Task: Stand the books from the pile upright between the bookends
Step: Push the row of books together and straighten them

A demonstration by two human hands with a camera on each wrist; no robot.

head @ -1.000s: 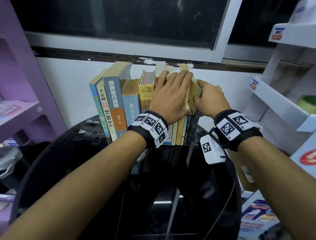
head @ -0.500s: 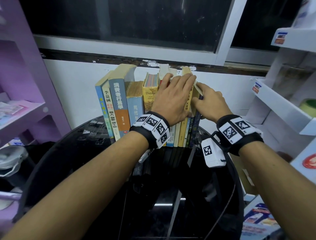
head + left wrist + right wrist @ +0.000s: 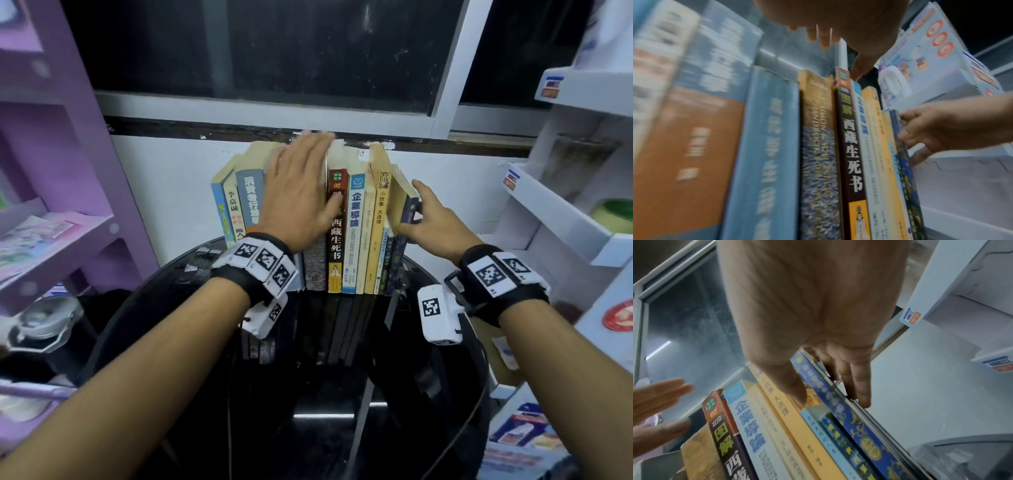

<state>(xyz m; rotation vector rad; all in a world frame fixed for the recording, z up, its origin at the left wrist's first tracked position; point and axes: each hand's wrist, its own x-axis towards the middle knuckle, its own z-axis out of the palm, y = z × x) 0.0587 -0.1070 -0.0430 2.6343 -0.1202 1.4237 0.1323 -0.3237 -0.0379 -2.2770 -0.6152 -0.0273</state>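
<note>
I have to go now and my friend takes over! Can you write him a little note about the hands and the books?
Left hand: open, fingers straight, palm against the spines mid-row.
Right hand: open, fingers pressing the dark blue book at the row's right end.
Row of books: all upright on the black round table, spines facing you. No pile in view; bookends can't be made out.
Left: probably just squeeze the row tight, then let go.

Twelve upright books (image 3: 355, 233), two hands (image 3: 298, 195).
</note>
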